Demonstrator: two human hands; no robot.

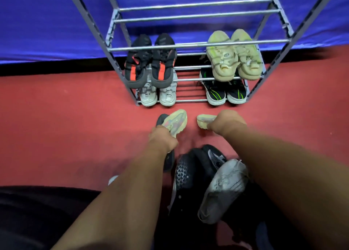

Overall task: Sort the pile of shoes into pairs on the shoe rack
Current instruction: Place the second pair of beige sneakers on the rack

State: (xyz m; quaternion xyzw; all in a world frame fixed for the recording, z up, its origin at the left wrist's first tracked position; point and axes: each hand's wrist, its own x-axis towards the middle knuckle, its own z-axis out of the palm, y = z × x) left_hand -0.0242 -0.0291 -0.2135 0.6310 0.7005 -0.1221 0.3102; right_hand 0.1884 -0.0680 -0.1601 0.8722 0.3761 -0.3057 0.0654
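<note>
Shoes in matching pale yellow hang just in front of the shoe rack [188,46]: my left hand [163,138] grips the sole-up shoe [176,120], my right hand [226,123] grips the mate [204,120]. Shelving this pair is the step, I judge; next they need free rails, side by side, clear of the racked pairs [149,61].

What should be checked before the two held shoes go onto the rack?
1. The left hand grips a pale-soled shoe: ok.
2. The right hand grips a second pale-soled shoe: ok.
3. Both match as a pair: cannot tell, uppers hidden.
4. Free upper shelf on the shoe rack: ok.
5. Floor pile sorted: not ok.
</note>
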